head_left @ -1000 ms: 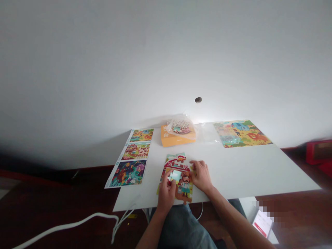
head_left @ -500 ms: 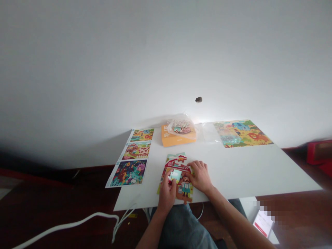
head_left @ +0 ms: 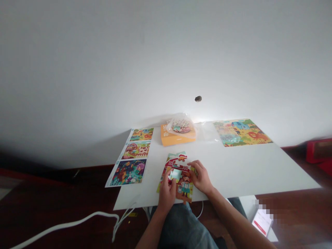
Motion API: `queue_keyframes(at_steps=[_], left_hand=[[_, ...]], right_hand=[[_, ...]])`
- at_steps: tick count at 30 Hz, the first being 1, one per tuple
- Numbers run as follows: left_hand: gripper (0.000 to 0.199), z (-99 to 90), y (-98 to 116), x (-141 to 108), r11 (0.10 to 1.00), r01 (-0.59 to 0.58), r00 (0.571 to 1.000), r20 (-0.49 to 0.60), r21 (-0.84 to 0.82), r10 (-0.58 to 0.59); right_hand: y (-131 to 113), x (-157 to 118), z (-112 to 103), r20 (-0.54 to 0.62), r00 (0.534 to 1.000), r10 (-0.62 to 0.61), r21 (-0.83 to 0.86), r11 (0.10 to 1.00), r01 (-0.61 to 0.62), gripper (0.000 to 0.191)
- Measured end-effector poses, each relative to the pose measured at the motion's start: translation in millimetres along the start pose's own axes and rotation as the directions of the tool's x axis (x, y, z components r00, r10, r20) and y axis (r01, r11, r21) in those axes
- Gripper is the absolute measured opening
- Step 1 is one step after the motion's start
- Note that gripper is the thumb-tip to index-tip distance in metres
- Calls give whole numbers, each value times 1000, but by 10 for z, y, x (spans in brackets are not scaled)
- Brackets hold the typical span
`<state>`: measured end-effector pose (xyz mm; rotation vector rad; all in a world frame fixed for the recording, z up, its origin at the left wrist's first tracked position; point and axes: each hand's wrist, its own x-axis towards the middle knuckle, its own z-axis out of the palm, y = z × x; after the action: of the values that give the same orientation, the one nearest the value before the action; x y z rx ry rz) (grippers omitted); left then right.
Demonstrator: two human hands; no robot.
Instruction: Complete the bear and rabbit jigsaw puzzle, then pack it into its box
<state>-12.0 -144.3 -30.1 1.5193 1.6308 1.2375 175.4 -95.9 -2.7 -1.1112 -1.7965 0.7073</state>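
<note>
A partly assembled jigsaw puzzle (head_left: 185, 189) with a red barn and a figure in a teal apron lies near the table's front edge. My left hand (head_left: 166, 194) is over its left side, thumb and fingers closed on a pale blue and green puzzle piece (head_left: 176, 174). At the right edge, my right hand (head_left: 202, 179) has its fingers bent around a yellow-green puzzle piece, mostly hidden by the hand. Whether that piece is joined to the rest, I cannot tell. A small red and orange piece (head_left: 182, 157) shows near the barn roof.
On the white table (head_left: 233, 173), a printed picture sheet (head_left: 120, 156) overhangs the left edge. An orange box (head_left: 178, 139) at the back carries a clear bag (head_left: 183, 124) of puzzle pieces. A jungle puzzle (head_left: 249, 135) lies back right, partly under clear plastic. A white cable (head_left: 77, 223) hangs below left.
My right hand's fingers have lifted and shifted slightly at the puzzle's right edge. My left hand stays in nearly the same place. The view has moved a little.
</note>
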Motion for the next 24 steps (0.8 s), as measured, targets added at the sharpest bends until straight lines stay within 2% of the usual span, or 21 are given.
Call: queue_keyframes(at_steps=[6,12,18,20,24], left_hand=[[41,0,36,-8,1000,1,1000,-13,7,-1],[40,13,20,-21,1000,4,1000,-3,6,-4],[41,-13,-7,4,995,60,994,-84,-84,-67],[42,-34,26,-4,992,54,998,-36,-114,-59],[45,-48,136,-44,997,-69,979,191,-40,75]], right_hand=[[54,-14,-19,-59,994,88,82,993,-83,20],[63,-20,-47,46,995,86,83,993,-89,17],[72,-29,-78,30,996,83,99,991,-85,19],[71,-25,-60,68,996,59,84,994,-65,18],[12,3,-5,214,977,-21,42,999,12,18]])
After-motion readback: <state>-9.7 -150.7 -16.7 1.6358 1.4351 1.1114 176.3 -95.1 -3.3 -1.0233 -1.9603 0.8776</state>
